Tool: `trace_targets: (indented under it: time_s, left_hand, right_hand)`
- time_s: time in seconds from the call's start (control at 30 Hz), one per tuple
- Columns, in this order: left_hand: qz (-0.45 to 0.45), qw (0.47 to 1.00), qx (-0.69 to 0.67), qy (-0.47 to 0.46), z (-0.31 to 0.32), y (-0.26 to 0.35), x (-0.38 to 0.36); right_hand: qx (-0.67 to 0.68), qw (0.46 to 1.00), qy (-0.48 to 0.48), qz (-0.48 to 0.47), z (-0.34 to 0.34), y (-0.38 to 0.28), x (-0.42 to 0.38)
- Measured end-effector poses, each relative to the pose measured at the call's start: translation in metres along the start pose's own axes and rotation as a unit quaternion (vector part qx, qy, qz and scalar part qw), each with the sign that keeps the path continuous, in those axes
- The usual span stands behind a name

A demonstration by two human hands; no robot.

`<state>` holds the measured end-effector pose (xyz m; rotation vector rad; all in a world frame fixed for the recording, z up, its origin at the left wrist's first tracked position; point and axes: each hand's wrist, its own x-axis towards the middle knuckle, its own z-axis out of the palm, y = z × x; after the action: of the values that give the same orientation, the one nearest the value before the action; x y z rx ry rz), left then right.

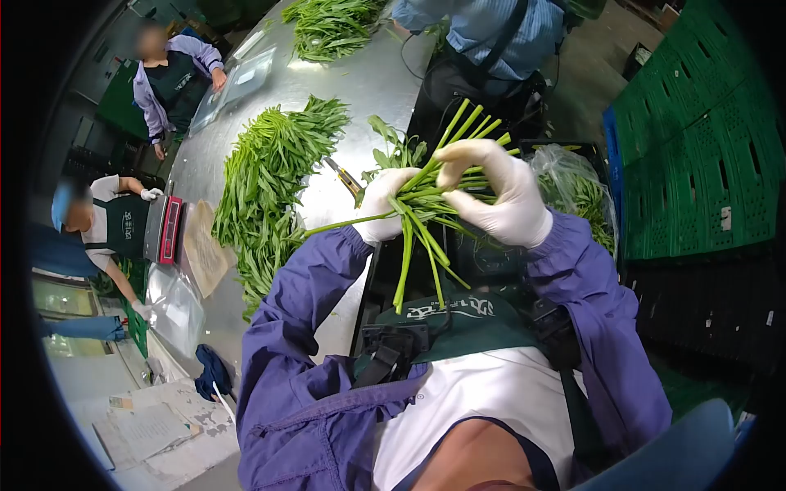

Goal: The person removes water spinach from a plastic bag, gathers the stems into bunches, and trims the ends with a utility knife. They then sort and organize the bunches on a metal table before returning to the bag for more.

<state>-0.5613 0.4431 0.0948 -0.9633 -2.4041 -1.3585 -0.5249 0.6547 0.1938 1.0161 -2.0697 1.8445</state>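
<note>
White gloves cover both of my hands. My left hand is wrapped round a bunch of green stems, whose cut ends fan out in several directions. My right hand is at the right side of the bunch, thumb and fingers curved around some stems; the fingertips partly hide what they touch. Beside my left hand, a yellow and black cutter knife lies on the metal table. Leafy tops show just beyond my left hand. A long pile of leafy greens lies to the left.
Another greens pile lies at the far end. A red-edged scale and plastic bags are at left. Two people stand across the table, another beyond my hands. Green crates and a bag of greens are at right.
</note>
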Motion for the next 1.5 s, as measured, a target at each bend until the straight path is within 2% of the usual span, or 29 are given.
trace_targets:
  time_s: [0.1, 0.23, 0.27, 0.3, 0.37, 0.4, 0.43, 0.47, 0.5, 0.57, 0.6, 0.63, 0.7, 0.73, 0.8, 0.87, 0.93, 1.03, 1.1, 1.2, 1.3, 1.33, 1.37, 1.43, 1.5]
  left_hand:
    - [0.058, 0.996, 0.062, 0.013, -0.009, 0.007, 0.010]
    - [0.099, 0.980, 0.161, -0.060, -0.025, 0.002, 0.021]
    - [0.113, 0.968, 0.211, -0.073, -0.028, -0.001, 0.022]
    - [0.127, 0.954, 0.259, -0.087, -0.031, -0.005, 0.023]
    - [0.143, 0.921, 0.334, -0.138, -0.032, -0.013, 0.026]
    - [0.130, 0.906, 0.360, -0.183, -0.032, -0.013, 0.030]
    - [0.117, 0.887, 0.386, -0.226, -0.031, -0.013, 0.034]
    - [0.146, 0.884, 0.393, -0.209, -0.030, -0.016, 0.034]
    - [0.220, 0.894, 0.364, -0.140, -0.026, -0.025, 0.035]
    - [0.133, 0.899, 0.365, -0.200, -0.024, -0.033, 0.039]
    - [0.120, 0.873, 0.418, -0.219, -0.031, -0.015, 0.042]
    - [0.105, 0.844, 0.470, -0.237, -0.038, 0.004, 0.044]
    - [0.103, 0.851, 0.460, -0.232, -0.043, -0.002, 0.042]
    - [0.124, 0.857, 0.450, -0.220, -0.044, -0.003, 0.040]
    - [0.148, 0.861, 0.438, -0.210, -0.048, -0.002, 0.037]
    - [0.147, 0.860, 0.440, -0.213, -0.051, -0.003, 0.032]
    - [0.161, 0.868, 0.425, -0.200, -0.057, -0.005, 0.022]
    - [0.175, 0.868, 0.416, -0.209, -0.067, -0.006, 0.003]
    - [0.181, 0.875, 0.408, -0.188, -0.071, -0.018, -0.014]
    - [0.157, 0.869, 0.411, -0.229, -0.079, -0.025, -0.035]
    - [0.147, 0.881, 0.389, -0.226, -0.094, -0.028, -0.061]
    - [0.103, 0.885, 0.380, -0.250, -0.098, -0.029, -0.068]
    - [0.097, 0.885, 0.380, -0.250, -0.100, -0.029, -0.076]
    - [0.004, 0.875, 0.449, -0.180, -0.106, -0.016, -0.086]
    - [-0.072, 0.873, 0.459, -0.146, -0.114, 0.007, -0.100]
  right_hand:
    - [0.071, 0.996, 0.058, 0.015, -0.003, 0.005, -0.008]
    - [-0.109, 0.993, 0.000, 0.050, -0.021, -0.009, 0.002]
    - [-0.109, 0.992, 0.037, 0.044, -0.027, -0.001, 0.004]
    - [-0.060, 0.990, 0.105, 0.079, -0.026, -0.002, 0.008]
    - [-0.039, 0.992, 0.090, 0.074, -0.019, -0.023, 0.021]
    - [-0.110, 0.994, 0.023, 0.002, -0.012, -0.025, 0.026]
    - [-0.189, 0.980, -0.061, -0.021, 0.001, -0.030, 0.028]
    - [-0.230, 0.968, -0.090, -0.045, 0.022, -0.021, 0.023]
    - [-0.271, 0.952, -0.119, -0.072, 0.038, -0.003, 0.015]
    - [-0.362, 0.917, -0.166, -0.013, 0.044, 0.030, 0.005]
    - [-0.433, 0.885, -0.170, 0.032, 0.039, 0.050, 0.005]
    - [-0.433, 0.885, -0.157, 0.065, 0.031, 0.071, 0.002]
    - [-0.445, 0.877, -0.156, 0.091, 0.021, 0.095, 0.001]
    - [-0.444, 0.877, -0.160, 0.089, 0.017, 0.101, 0.001]
    - [-0.269, 0.900, -0.258, 0.226, 0.017, 0.102, 0.005]
    - [-0.114, 0.929, -0.252, 0.244, 0.024, 0.113, 0.000]
    - [0.105, 0.928, -0.234, 0.269, 0.042, 0.132, -0.010]
    - [0.215, 0.876, -0.260, 0.344, 0.068, 0.143, -0.025]
    - [0.252, 0.876, -0.238, 0.337, 0.088, 0.147, -0.035]
    - [0.345, 0.844, -0.228, 0.341, 0.121, 0.152, -0.046]
    - [0.281, 0.854, -0.236, 0.368, 0.144, 0.146, -0.051]
    - [0.263, 0.876, -0.211, 0.345, 0.155, 0.152, -0.056]
    - [0.265, 0.874, -0.216, 0.346, 0.161, 0.155, -0.055]
    - [0.125, 0.924, -0.181, 0.313, 0.174, 0.159, -0.050]
    - [0.068, 0.937, -0.140, 0.313, 0.187, 0.169, -0.048]
